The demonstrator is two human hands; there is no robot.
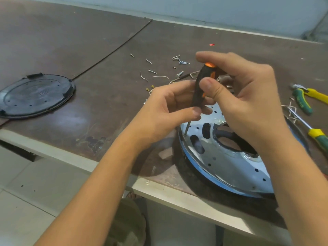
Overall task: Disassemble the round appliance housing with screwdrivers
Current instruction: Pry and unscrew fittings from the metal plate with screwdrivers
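Note:
The round appliance housing (pixel 218 153), a shiny metal disc with holes and a blue rim on a black base, lies at the table's front edge on the right. A black and orange screwdriver (pixel 201 86) stands nearly upright with its tip on the disc's left rim. My left hand (pixel 170 105) pinches the lower part of the handle between thumb and fingers. My right hand (pixel 243 96) grips the upper handle, index finger curled over the orange cap and thumb on its side. The right forearm hides part of the disc.
A black round plastic cover (pixel 35 95) lies at the left of the brown table (pixel 106 107). Several loose screws and bent wires (pixel 159 71) are scattered behind my hands. Green and yellow pliers (pixel 305 96) and a green and yellow screwdriver (pixel 317 137) lie at the right.

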